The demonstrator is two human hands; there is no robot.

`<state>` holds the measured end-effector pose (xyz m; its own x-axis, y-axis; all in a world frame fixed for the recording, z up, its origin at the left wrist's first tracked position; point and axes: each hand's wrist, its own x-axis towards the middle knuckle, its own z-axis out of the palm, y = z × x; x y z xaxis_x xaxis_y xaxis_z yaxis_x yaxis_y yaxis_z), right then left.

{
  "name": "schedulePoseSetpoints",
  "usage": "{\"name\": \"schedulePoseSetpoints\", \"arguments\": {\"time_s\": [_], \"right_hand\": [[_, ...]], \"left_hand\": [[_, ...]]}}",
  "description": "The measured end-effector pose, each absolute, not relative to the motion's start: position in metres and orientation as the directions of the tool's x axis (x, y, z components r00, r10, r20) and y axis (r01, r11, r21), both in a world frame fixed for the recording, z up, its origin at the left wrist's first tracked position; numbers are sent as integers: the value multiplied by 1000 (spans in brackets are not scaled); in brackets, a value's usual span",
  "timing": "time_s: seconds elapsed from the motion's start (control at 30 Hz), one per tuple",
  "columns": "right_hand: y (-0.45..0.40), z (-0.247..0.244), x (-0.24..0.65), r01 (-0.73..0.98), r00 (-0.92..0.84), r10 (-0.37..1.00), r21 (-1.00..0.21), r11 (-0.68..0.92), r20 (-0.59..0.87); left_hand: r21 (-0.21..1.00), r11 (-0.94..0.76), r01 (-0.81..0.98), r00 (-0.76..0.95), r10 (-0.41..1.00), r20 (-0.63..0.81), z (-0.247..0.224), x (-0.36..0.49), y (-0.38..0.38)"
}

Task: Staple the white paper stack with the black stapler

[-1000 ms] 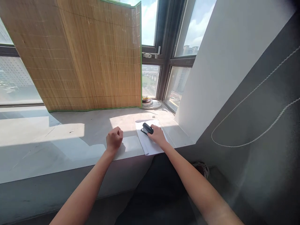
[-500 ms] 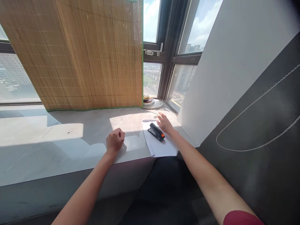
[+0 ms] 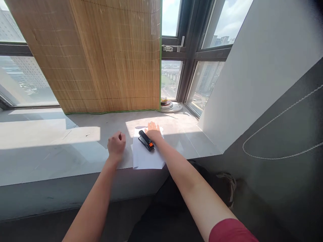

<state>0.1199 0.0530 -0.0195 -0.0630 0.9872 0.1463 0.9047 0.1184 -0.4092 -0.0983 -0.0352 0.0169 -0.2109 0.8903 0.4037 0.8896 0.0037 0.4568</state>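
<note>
Sheets of white paper (image 3: 147, 162) lie on the window sill, reaching its front edge. On top of them rests a black stapler (image 3: 145, 140) with an orange part at its near end. My right hand (image 3: 152, 131) is flat over the upper right of the paper, fingers spread, just beside the stapler and not gripping it. To the left of the paper, my left hand (image 3: 116, 144) is curled into a fist at the sill; nothing sticks out of it.
The pale sill (image 3: 63, 158) is partly sunlit. A bamboo blind (image 3: 118, 60) hangs behind it. Stacked plates (image 3: 168, 105) stand in the window corner. A white wall (image 3: 234, 77) slopes at the right, and a beaded cord (image 3: 275, 158) hangs in front of the dark area there.
The paper and stapler have slid left along the sill with my right hand, closer to my left fist. My right fingers have flattened onto the paper. The camera view has shifted slightly.
</note>
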Motion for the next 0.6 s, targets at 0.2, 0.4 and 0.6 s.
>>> {"name": "schedulePoseSetpoints", "arguments": {"time_s": [0.2, 0.4, 0.6], "right_hand": [[56, -22, 2, 852, -190, 966, -459, 250, 175], [53, -6, -18, 817, -236, 940, -475, 328, 244], [50, 9, 85, 889, -114, 947, -394, 233, 301]], "left_hand": [[244, 286, 927, -344, 906, 245, 4, -214, -33], [276, 299, 913, -361, 908, 211, -3, -217, -31], [306, 308, 901, -376, 906, 195, 0, -217, -29]]}}
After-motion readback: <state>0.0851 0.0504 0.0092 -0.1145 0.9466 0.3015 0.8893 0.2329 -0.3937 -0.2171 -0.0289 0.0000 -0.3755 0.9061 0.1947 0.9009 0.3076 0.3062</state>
